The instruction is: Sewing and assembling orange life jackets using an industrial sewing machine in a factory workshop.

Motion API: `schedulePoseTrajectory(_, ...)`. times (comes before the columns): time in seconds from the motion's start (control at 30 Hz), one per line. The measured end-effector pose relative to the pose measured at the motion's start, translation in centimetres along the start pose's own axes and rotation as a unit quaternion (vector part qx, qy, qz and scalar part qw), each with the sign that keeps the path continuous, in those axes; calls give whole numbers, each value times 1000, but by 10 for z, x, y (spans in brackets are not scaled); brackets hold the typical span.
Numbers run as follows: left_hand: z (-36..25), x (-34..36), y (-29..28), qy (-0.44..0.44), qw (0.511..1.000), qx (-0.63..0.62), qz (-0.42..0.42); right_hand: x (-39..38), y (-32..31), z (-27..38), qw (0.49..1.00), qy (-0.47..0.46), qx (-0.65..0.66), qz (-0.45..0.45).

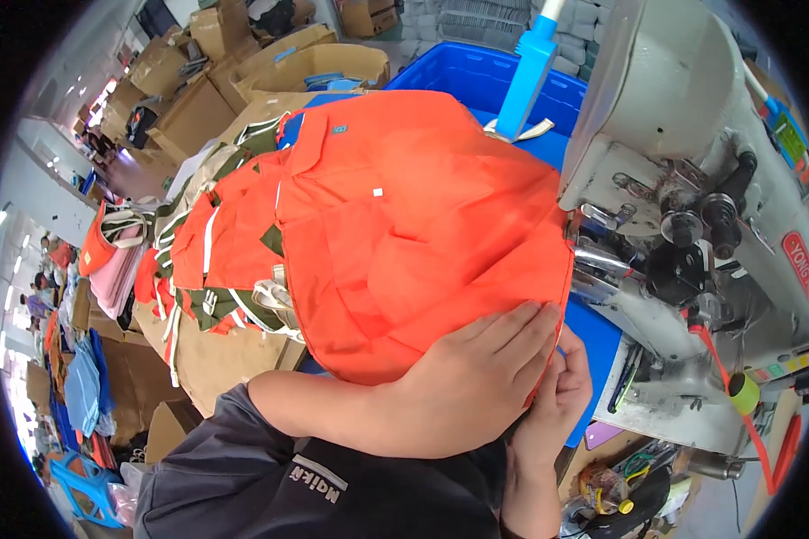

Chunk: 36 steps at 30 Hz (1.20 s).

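A large orange fabric piece [440, 216] with a flap, a small white tag and a pale cord lies under a sewing machine [674, 251], its right edge at the machine's metal foot area. My left hand [476, 377] lies over the lower right of the fabric, fingers together and curved onto its edge, thumb hidden. My right hand [557, 395] is below that edge, fingers curled around the fabric, partly hidden by my left hand. Olive fabric and white straps [243, 305] show at the left of the orange piece.
A blue bin [440, 63] stands behind, near a blue upright tool [526, 72]. Cardboard boxes [207, 99], a blue stool [76, 481] and piled fabric [112, 269] are at left. People [40, 301] are in the far left background. A red cord [719, 368] hangs from the machine.
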<state>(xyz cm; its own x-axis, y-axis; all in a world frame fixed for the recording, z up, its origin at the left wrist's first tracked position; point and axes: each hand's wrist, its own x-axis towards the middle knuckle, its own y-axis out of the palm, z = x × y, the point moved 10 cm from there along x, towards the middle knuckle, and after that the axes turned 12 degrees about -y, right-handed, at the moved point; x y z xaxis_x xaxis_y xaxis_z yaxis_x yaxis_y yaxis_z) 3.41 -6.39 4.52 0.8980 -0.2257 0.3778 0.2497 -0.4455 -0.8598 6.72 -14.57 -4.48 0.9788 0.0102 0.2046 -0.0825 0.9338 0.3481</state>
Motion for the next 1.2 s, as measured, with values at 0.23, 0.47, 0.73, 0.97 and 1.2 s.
schedulePoseTrajectory(0.23, 8, 15, 4, 3, 1000, -18, -19, 14, -5, -7, 998, -16, -10, -62)
schedulePoseTrajectory(0.47, 16, 26, 13, 9, 1000, 9, 9, 27, 1, -11, 999, -25, 20, -23)
schedulePoseTrajectory(0.73, 24, 33, 11, 12, 1000, -28, 1, 38, 4, -11, 999, -32, 15, -13)
schedulePoseTrajectory(0.97, 36, 42, 4, 4, 996, -87, 4, 44, 7, -7, 1000, -22, -4, -9)
schedulePoseTrajectory(1.2, 56, 43, -33, -43, 975, -200, -81, 25, 5, 2, 999, -3, -32, 31)
